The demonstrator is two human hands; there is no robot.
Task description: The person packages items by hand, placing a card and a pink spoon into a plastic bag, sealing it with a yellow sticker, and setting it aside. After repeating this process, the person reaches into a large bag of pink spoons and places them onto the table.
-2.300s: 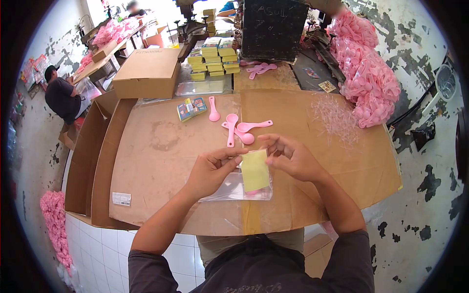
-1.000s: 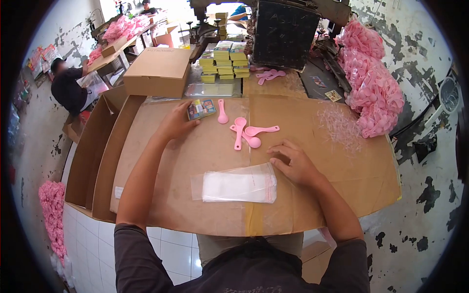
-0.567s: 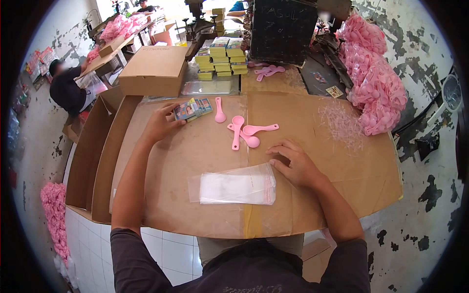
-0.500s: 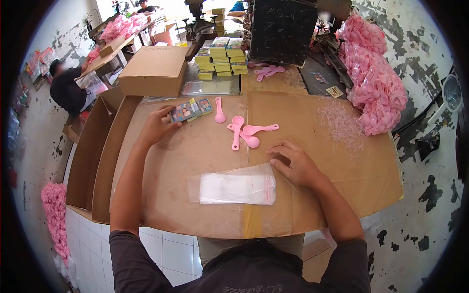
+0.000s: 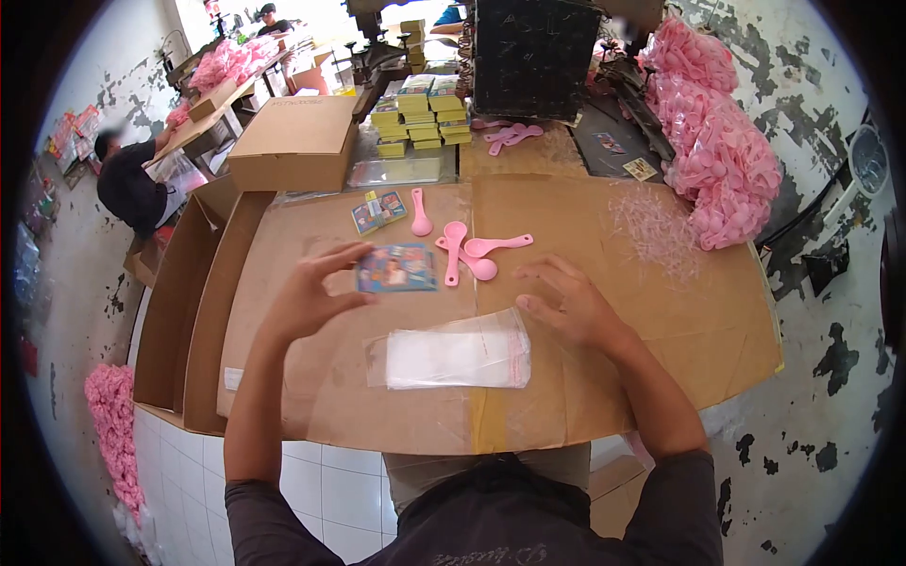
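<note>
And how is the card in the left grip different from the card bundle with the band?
The held card is in the left grip; the bundle lies on the cardboard. The held card looks blurry, while the bundle looks sharper. The held card sits nearly level in the picture, but the bundle sits at a slant. Both have colourful, bluish pictures.

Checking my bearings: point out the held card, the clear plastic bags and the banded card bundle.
Held card (image 5: 397,269): head view, middle of its printed face.
Clear plastic bags (image 5: 453,358): head view, middle of the stack.
Banded card bundle (image 5: 379,213): head view, middle of its top.
</note>
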